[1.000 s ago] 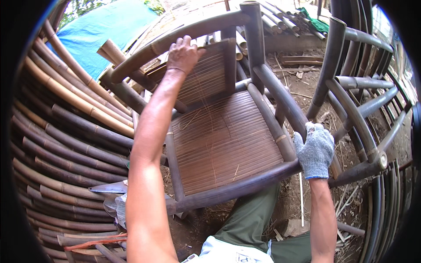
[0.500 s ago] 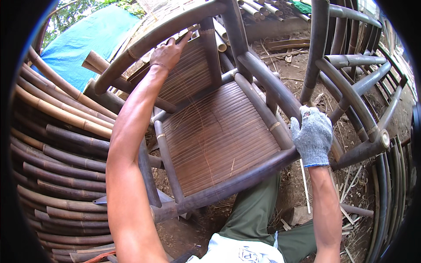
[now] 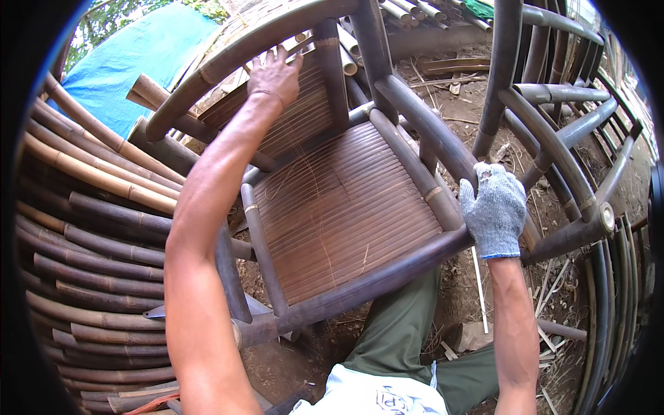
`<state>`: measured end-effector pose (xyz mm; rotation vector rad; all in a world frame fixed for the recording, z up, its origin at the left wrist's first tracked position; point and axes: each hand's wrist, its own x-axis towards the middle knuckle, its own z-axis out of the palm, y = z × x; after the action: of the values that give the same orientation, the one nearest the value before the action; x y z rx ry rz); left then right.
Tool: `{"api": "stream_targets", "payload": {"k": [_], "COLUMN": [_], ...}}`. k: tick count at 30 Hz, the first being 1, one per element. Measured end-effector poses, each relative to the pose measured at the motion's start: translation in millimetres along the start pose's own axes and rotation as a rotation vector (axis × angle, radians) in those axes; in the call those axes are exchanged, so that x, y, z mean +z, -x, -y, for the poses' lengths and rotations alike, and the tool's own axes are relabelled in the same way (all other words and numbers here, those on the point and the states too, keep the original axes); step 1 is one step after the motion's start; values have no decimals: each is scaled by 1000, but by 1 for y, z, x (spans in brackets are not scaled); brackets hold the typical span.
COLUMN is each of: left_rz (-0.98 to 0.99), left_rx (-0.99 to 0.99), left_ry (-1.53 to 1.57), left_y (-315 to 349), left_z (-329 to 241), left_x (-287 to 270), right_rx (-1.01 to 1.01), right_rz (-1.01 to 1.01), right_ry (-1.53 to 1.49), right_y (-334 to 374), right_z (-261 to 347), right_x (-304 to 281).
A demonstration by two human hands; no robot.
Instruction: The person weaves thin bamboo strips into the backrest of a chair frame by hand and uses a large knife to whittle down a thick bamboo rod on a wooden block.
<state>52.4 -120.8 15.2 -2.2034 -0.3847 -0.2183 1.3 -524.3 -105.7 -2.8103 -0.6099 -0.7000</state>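
A dark bamboo chair (image 3: 346, 207) with a slatted seat stands tilted before my legs. My bare left hand (image 3: 275, 77) reaches to its backrest, fingers spread over the upper edge of the slatted back panel (image 3: 308, 104). Nothing shows gripped in it, and the fingertips partly overlap the slats. My right hand (image 3: 494, 211), in a grey knitted glove, is closed round the front end of the chair's right armrest (image 3: 429, 124). The thumb lies on the near side of that pole; the fingertips are hidden behind it.
Stacked bamboo poles (image 3: 104, 256) fill the left side. A blue tarp (image 3: 145, 69) lies behind them. Another dark bamboo frame (image 3: 560, 138) stands at the right, close to my gloved hand. Cut poles (image 3: 415, 10) lie at the back, and bamboo strips (image 3: 546, 297) litter the soil.
My left hand has shifted slightly right along the back panel, and its fingers have gone from a pointing index finger to a spread. The right hand keeps its hold, almost unmoved.
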Motion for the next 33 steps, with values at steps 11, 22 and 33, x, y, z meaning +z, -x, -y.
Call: {"api": "stream_targets", "payload": {"k": [11,22,33], "left_rz": [-136,-597,-501], "left_rx": [-97,-50,-109], "left_ry": [186,627,555], "left_y": [16,52,43], "left_z": [16,69,68], "left_x": [33,110,101], "right_rx": [-15,7,-333], "right_rz": [-50,-5,-4], "right_ry": [-17,-54,-451], "right_y": [0,2,-189], "right_z": [1,12,224], "right_x": [3,5,27]}}
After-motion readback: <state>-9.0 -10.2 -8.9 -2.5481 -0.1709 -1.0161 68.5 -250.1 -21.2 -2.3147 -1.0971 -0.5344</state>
